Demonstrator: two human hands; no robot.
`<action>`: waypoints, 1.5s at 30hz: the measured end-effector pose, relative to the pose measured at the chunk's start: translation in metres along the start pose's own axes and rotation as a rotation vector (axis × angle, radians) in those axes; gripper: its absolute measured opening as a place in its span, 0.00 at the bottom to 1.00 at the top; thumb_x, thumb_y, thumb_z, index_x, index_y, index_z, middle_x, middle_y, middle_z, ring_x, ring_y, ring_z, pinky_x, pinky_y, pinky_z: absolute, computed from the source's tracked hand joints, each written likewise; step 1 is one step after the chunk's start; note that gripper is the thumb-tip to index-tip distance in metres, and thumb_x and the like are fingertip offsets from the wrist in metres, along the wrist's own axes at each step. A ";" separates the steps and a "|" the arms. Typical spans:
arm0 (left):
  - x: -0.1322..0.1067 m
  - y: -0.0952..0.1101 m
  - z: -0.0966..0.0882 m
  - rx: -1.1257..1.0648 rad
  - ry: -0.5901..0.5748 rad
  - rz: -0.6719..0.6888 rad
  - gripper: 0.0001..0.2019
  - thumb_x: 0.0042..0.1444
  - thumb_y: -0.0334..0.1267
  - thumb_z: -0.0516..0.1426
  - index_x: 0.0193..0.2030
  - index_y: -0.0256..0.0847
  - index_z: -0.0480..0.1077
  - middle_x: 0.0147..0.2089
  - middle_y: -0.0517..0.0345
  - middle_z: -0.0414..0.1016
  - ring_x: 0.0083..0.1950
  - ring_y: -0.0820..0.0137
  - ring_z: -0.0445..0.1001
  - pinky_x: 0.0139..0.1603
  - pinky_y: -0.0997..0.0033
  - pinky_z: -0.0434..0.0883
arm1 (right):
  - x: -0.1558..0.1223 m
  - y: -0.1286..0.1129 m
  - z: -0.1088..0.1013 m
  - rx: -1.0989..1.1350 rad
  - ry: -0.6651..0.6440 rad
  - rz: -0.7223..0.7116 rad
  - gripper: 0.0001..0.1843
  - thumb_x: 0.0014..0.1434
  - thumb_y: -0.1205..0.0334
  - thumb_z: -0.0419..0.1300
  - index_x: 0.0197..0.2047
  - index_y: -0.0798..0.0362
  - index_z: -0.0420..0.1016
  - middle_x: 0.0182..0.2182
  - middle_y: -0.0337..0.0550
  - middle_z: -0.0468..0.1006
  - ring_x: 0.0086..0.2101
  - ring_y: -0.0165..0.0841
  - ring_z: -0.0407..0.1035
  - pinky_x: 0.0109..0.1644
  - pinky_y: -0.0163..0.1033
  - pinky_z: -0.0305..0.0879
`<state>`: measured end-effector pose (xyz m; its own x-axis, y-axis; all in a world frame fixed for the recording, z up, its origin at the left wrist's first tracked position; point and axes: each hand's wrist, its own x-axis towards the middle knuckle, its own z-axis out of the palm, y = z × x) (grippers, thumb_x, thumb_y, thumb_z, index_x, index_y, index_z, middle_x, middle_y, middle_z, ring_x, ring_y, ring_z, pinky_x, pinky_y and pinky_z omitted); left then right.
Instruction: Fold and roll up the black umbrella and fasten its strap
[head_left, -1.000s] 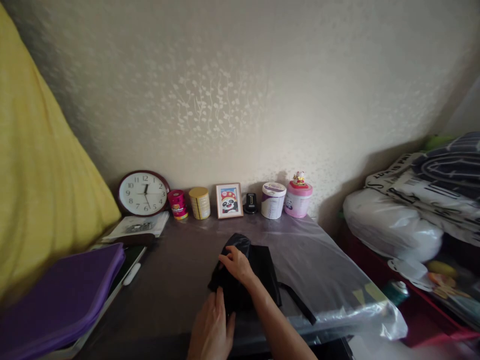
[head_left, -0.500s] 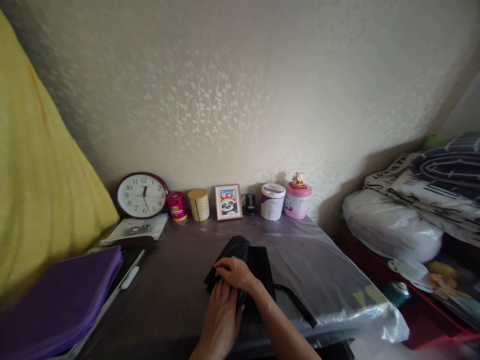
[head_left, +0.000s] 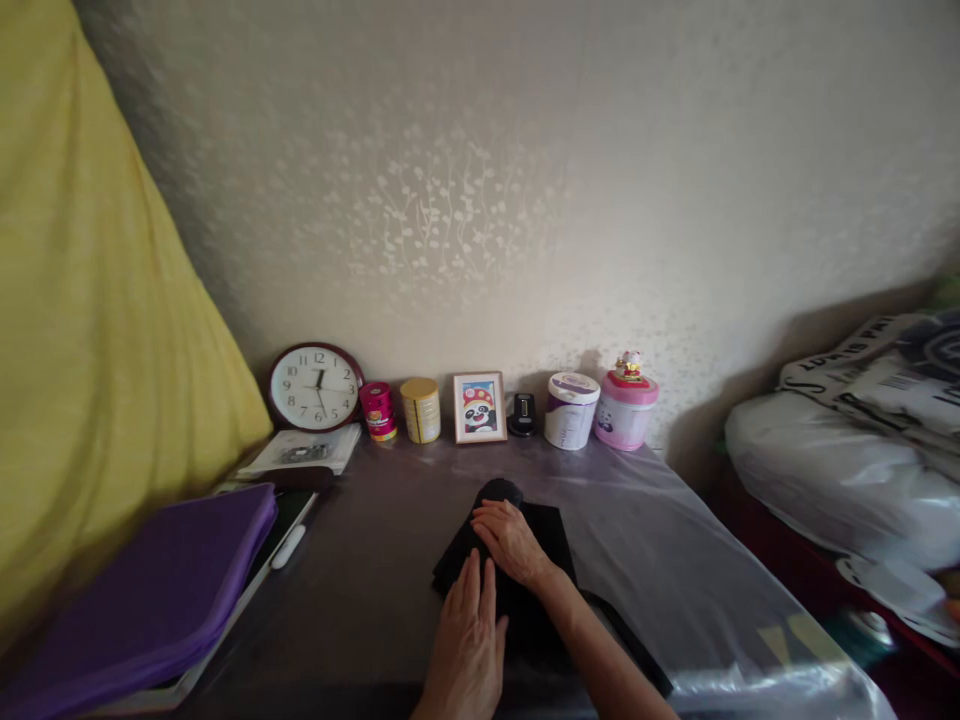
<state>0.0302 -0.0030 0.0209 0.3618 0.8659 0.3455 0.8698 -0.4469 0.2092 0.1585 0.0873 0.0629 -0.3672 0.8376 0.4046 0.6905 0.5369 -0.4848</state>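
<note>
Left hand (head_left: 469, 645) lying flat, fingers straight, pressing the folded black cloth (head_left: 553, 528) mid-table | right hand (head_left: 514, 540) resting open on its far fold, gripping nothing | smoothing seemingly under way; a further fold calling for steady palms on the slick plastic sheet (head_left: 675, 560) | purple case (head_left: 172, 570) sitting left, well apart | clock (head_left: 315, 386) and picture frame (head_left: 480, 407) lining the wall, nothing blocking

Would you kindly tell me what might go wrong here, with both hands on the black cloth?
The cloth lies on a glossy plastic sheet, so under the left hand and right hand it may slide and lose its fold. Its strap trails toward the near edge and might snag or drag the cloth off.
</note>
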 end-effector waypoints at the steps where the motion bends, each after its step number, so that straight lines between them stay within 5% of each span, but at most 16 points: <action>1: 0.000 0.000 0.000 -0.007 -0.007 -0.006 0.25 0.59 0.34 0.44 0.64 0.34 0.49 0.66 0.40 0.50 0.64 0.57 0.55 0.59 0.55 0.62 | 0.005 0.004 0.001 -0.020 -0.001 0.018 0.14 0.62 0.62 0.48 0.43 0.50 0.76 0.45 0.43 0.76 0.54 0.36 0.60 0.60 0.48 0.47; 10: 0.008 0.006 -0.017 -0.079 -0.243 -0.120 0.28 0.56 0.30 0.44 0.65 0.38 0.46 0.68 0.43 0.42 0.67 0.56 0.47 0.60 0.52 0.60 | 0.044 0.040 0.001 -0.186 -0.016 0.169 0.15 0.62 0.64 0.48 0.41 0.48 0.76 0.48 0.41 0.75 0.54 0.36 0.60 0.59 0.45 0.49; 14: 0.010 0.010 -0.027 -0.111 -0.309 -0.143 0.28 0.57 0.30 0.42 0.65 0.36 0.43 0.69 0.43 0.38 0.68 0.57 0.43 0.60 0.53 0.60 | 0.045 0.038 -0.005 -0.289 0.112 0.301 0.15 0.62 0.65 0.48 0.46 0.53 0.73 0.50 0.50 0.73 0.54 0.39 0.61 0.58 0.47 0.50; 17: 0.010 0.011 -0.031 -0.133 -0.316 -0.148 0.28 0.57 0.30 0.41 0.66 0.35 0.43 0.69 0.43 0.38 0.68 0.58 0.42 0.61 0.55 0.58 | 0.031 0.022 -0.009 -0.222 0.180 0.204 0.15 0.62 0.63 0.48 0.46 0.53 0.73 0.48 0.49 0.74 0.53 0.37 0.61 0.57 0.45 0.53; 21: 0.009 0.010 -0.031 -0.147 -0.307 -0.144 0.27 0.58 0.31 0.41 0.65 0.33 0.43 0.69 0.42 0.40 0.68 0.58 0.43 0.63 0.57 0.56 | 0.014 0.009 -0.004 -0.121 0.050 0.001 0.15 0.63 0.63 0.47 0.42 0.51 0.75 0.44 0.44 0.76 0.52 0.35 0.62 0.57 0.43 0.54; 25: 0.005 0.007 -0.024 -0.138 -0.221 -0.117 0.26 0.59 0.32 0.41 0.65 0.35 0.44 0.68 0.41 0.42 0.68 0.58 0.44 0.62 0.56 0.58 | 0.012 0.024 -0.006 -0.187 0.183 0.204 0.16 0.59 0.66 0.49 0.46 0.54 0.73 0.50 0.50 0.72 0.53 0.39 0.62 0.58 0.46 0.53; 32: 0.001 0.002 -0.019 -0.119 -0.117 -0.066 0.25 0.61 0.34 0.39 0.65 0.34 0.44 0.67 0.40 0.47 0.67 0.58 0.48 0.61 0.54 0.60 | -0.035 0.056 -0.042 -0.043 0.483 0.575 0.17 0.56 0.60 0.48 0.43 0.55 0.73 0.40 0.50 0.76 0.42 0.37 0.70 0.48 0.42 0.64; 37: 0.001 0.004 -0.021 -0.075 -0.113 -0.049 0.25 0.61 0.36 0.38 0.65 0.33 0.45 0.67 0.41 0.49 0.67 0.59 0.48 0.61 0.54 0.59 | -0.076 0.048 -0.049 0.003 0.455 0.665 0.18 0.56 0.55 0.48 0.42 0.54 0.73 0.40 0.51 0.77 0.41 0.39 0.71 0.46 0.41 0.64; 45: -0.001 0.003 -0.030 -0.104 -0.149 -0.021 0.29 0.59 0.39 0.42 0.65 0.30 0.41 0.67 0.41 0.47 0.68 0.59 0.44 0.63 0.56 0.55 | -0.092 0.027 -0.040 0.011 0.322 0.684 0.19 0.54 0.51 0.52 0.42 0.54 0.73 0.33 0.49 0.79 0.36 0.41 0.73 0.39 0.40 0.63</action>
<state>0.0225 -0.0113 0.0483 0.3961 0.8956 0.2025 0.8411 -0.4424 0.3113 0.2360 0.0207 0.0438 0.3421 0.9144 0.2164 0.6923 -0.0895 -0.7161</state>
